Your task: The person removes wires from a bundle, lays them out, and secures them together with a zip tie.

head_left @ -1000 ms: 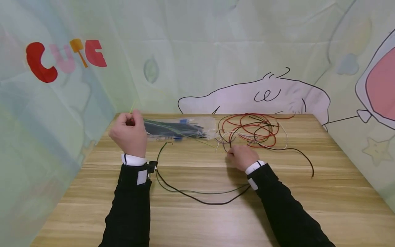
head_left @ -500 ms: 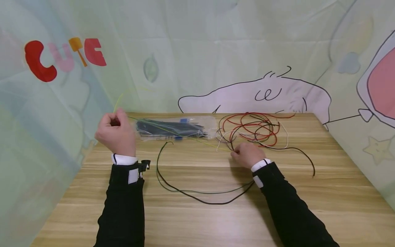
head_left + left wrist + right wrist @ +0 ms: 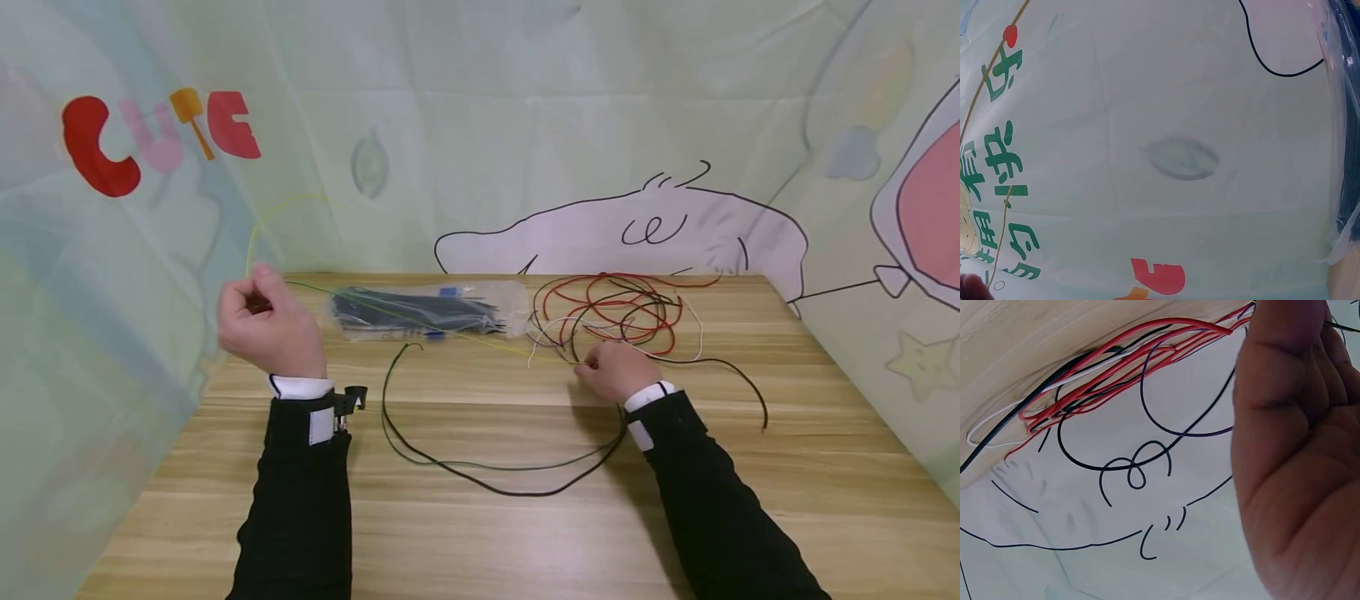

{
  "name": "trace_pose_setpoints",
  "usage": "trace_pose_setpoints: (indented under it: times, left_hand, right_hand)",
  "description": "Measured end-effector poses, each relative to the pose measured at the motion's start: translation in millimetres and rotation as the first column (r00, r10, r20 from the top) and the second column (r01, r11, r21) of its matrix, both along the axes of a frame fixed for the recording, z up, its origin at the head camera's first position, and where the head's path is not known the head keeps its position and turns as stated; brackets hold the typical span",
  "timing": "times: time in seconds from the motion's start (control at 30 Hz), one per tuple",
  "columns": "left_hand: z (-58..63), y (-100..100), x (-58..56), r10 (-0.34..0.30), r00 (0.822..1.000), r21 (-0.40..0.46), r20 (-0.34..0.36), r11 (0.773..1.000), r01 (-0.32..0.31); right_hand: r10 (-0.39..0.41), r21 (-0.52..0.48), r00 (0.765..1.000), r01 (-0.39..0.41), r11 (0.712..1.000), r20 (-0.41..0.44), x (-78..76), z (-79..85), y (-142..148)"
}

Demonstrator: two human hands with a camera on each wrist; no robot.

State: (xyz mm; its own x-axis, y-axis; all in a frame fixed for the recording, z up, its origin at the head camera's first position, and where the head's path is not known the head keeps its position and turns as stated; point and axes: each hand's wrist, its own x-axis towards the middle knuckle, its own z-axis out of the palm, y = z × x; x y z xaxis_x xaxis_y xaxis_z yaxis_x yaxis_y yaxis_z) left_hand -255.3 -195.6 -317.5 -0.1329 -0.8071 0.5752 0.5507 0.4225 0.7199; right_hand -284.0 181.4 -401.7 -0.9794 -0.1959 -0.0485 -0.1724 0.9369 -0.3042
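Note:
A thin yellow-green wire (image 3: 517, 352) runs slantwise between both hands in the head view. My left hand (image 3: 270, 325), raised at the left, pinches it, and a loose length arcs up above the thumb. Lower and to the right, my right hand (image 3: 618, 372) pinches the wire's other part at the near side of a tangle of red, black and white wires (image 3: 645, 337). In the right wrist view the right hand (image 3: 1297, 450) covers the right side, its fingertips out of frame. Only a blurred fingertip of the left hand (image 3: 972, 287) shows in the left wrist view.
A clear plastic bag (image 3: 513, 300) of dark thin strips lies at the table's back. In front, a black wire (image 3: 525, 495) and a thin green wire (image 3: 510, 469) curve across the wooden table (image 3: 495, 550). Printed cloth walls stand behind and at both sides.
My left hand has moved left, drawing out more yellow-green wire, whose loose length now arcs higher. The right hand has shifted slightly right, still pinching the wire.

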Motion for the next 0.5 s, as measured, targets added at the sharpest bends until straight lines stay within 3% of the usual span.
trace_pose_setpoints:
  times: [0.17,0.27,0.4,0.5]
  left_hand:
    - [0.1,4,0.3,-0.047,0.999,0.003,0.008,0.999,0.047]
    - [-1.3,8,0.1,-0.098,0.99,-0.044,0.101,0.994,0.103]
    - [-4.4,15,-1.6,-0.127,0.961,-0.147,0.246,0.975,0.167]
    - [-6.6,18,-2.8,-0.134,0.946,-0.207,0.295,0.958,0.201]
  right_hand:
    - [0.0,-0.015,1.0,-0.001,1.0,-0.016,1.4,2.9,2]
    - [0.006,-0.031,1.0,-0.007,1.0,-0.01,2.7,5.2,3]
    - [0.028,-0.065,1.0,-0.028,0.998,0.005,3.9,9.8,4]
    - [0.037,-0.113,0.999,-0.037,0.993,-0.003,3.7,12.9,4]
